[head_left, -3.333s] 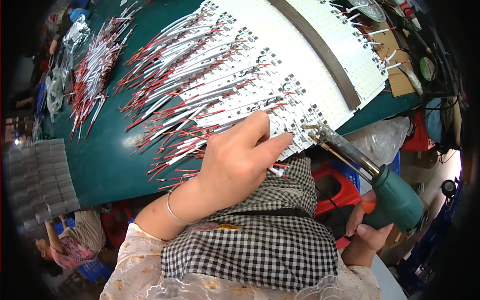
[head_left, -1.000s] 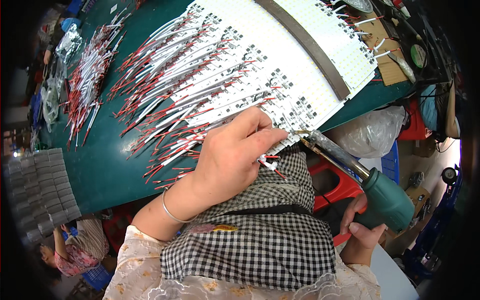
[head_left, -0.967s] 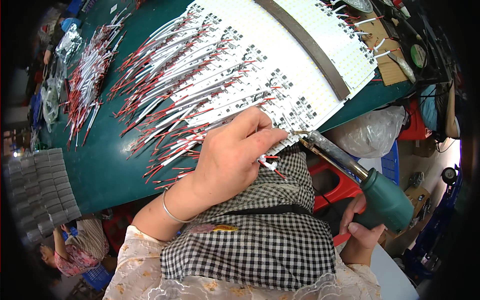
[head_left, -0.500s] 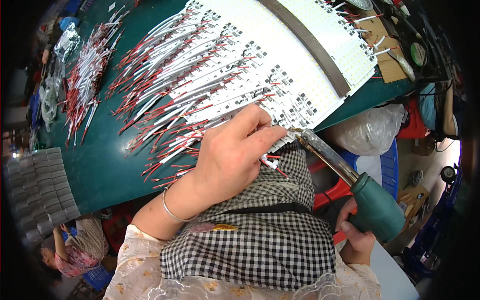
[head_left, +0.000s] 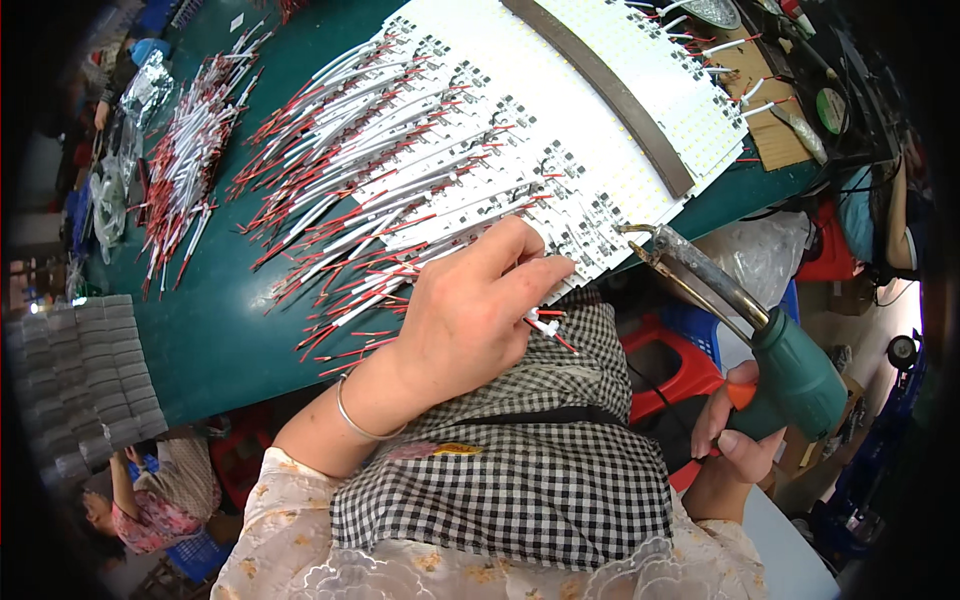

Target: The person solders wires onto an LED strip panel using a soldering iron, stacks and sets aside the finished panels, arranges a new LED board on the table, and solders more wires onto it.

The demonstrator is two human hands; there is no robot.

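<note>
My left hand point(head_left: 468, 300) is closed in a pinch at the near edge of the white LED circuit boards point(head_left: 560, 85). A few short white wires point(head_left: 543, 324) with red ends stick out from under its fingers; what the fingertips pinch at the board is mostly hidden. On the right, my right hand point(head_left: 735, 440) wraps round the handle of a green soldering gun point(head_left: 800, 375) with an orange trigger. Its long metal barrel points up and left, and the bent tip is close to the board's right corner, apart from my left fingertips. Several white-and-red wires point(head_left: 350, 150) stick out leftward from the boards.
A loose pile of wires point(head_left: 190, 160) lies on the green table point(head_left: 225, 340) at left. A dark curved bar point(head_left: 610, 90) lies across the boards. Grey stacked pieces point(head_left: 85, 375) sit at the left edge. Red stools and a clear bag point(head_left: 760, 250) stand right; another person is lower left.
My right hand and the soldering gun have moved right, and the tip has drawn away from my left fingertips. My left hand keeps its pinch, almost in place.
</note>
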